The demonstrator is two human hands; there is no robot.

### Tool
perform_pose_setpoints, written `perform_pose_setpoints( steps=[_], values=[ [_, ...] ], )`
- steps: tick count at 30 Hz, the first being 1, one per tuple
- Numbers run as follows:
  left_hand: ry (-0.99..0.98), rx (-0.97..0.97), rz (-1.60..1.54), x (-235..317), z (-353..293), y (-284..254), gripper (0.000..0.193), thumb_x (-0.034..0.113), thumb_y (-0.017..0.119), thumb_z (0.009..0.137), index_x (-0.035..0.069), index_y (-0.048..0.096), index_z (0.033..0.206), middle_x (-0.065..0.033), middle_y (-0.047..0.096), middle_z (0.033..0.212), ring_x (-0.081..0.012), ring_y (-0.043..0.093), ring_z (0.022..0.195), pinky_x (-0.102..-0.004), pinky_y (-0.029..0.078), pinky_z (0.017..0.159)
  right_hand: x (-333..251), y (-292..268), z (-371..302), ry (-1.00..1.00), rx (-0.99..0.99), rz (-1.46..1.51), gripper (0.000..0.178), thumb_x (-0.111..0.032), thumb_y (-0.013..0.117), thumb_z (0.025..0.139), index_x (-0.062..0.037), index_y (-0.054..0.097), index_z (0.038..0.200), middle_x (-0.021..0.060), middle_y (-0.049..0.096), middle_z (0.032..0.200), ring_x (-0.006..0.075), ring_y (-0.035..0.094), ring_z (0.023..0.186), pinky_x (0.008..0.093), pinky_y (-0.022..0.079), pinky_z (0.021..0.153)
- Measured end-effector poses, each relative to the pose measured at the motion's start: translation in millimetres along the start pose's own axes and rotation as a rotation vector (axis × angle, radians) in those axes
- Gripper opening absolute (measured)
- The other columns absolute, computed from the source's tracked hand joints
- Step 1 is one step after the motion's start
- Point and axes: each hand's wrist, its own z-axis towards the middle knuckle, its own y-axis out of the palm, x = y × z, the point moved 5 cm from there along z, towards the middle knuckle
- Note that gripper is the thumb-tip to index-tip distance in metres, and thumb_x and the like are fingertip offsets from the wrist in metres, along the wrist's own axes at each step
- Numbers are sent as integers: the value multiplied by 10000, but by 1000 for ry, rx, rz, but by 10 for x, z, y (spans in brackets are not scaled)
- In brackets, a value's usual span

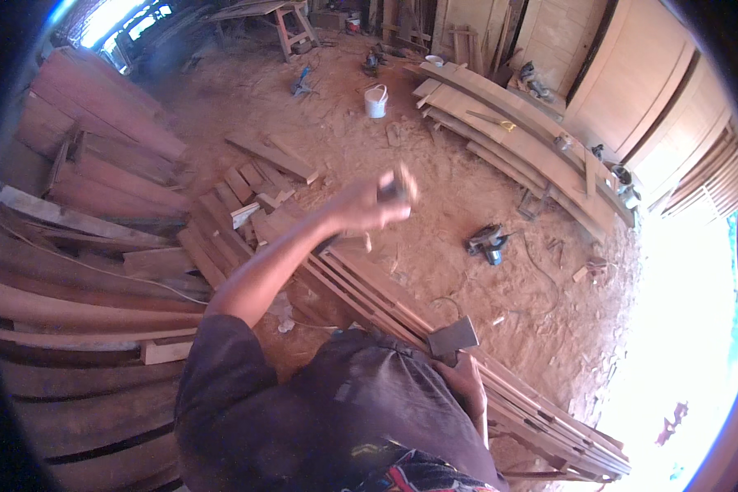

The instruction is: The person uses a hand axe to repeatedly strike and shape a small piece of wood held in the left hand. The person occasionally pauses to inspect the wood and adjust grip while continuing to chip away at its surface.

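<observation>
My left hand (362, 205) is raised in front of me above the sawdust-covered floor, its fingers closed and smeared by motion. Something dark and brown shows at the fingers, too blurred to name. Lower down and to the right, my right hand (466, 379) is closed around the lower end of a grey, square-faced tool (453, 336). The tool is just over a bundle of long wooden strips (385, 307), which runs slantwise in front of my body. My right palm and part of that tool are hidden.
Stacked boards (82, 303) fill the left side, with short offcuts (234, 193) beside them. A blue-and-black power tool (489, 243) lies on the floor with its cord. Farther off stand a white bucket (375, 102), a pile of long planks (500, 131) and leaning door panels (631, 66).
</observation>
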Motion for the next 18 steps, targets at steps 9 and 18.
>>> perform_pose_setpoints(
  steps=[9,18],
  values=[
    [-132,-271,347,-1437,-636,840,655,439,753,853,54,615,1364,-281,685,1232,-406,681,1128,-485,541,962,34,-2,44,46,-5,-127,518,-308,794,781,61,715,1135,218,763,1037,305,731,985,421,549,876],
    [-109,85,409,-1987,-875,872,662,473,800,827,134,597,1359,-194,740,1070,-411,706,1014,-514,556,870,109,65,85,86,74,-179,453,-239,759,767,74,724,1093,243,762,991,330,746,947,414,558,845]
  ],
)
